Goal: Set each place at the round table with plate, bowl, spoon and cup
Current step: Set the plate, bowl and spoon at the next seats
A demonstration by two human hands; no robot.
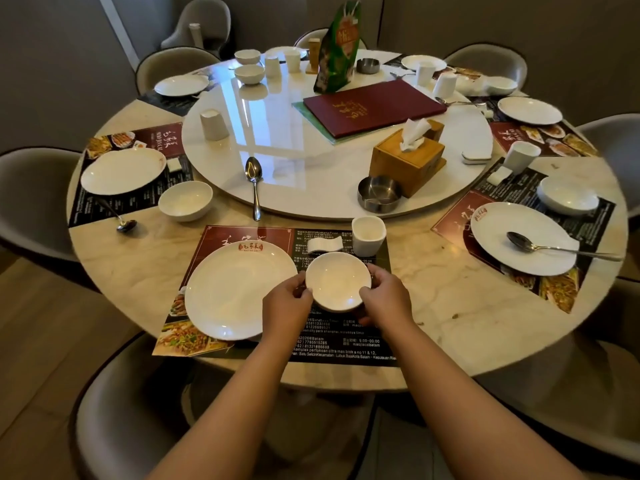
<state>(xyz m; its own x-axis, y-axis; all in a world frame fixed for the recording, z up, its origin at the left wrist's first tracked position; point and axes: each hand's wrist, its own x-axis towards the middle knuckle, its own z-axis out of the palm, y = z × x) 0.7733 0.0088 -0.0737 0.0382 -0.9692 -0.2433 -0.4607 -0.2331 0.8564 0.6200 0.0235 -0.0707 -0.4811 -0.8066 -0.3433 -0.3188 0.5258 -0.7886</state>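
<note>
Hands are working together: the left hand point(287, 299) and right hand point(384, 299) are each curling fingers round the rim of the bowl point(337, 282), holding it on the placemat point(346, 336) just right of the plate point(239, 289), near the cup point(368, 234). Bowl-placing looks nearly finished; the spoon point(255, 185) lying on the turntable point(329, 140) probably needs fetching next.

Glossy white ceramic bowl point(337, 281), polished metal spoon point(255, 187), wooden tissue box point(407, 164), marble-look table point(450, 306).

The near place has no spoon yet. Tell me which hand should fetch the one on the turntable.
Left, probably. The spoon lies beyond the plate, nearer the left hand. The right hand would cross the bowl both hands grip.
</note>
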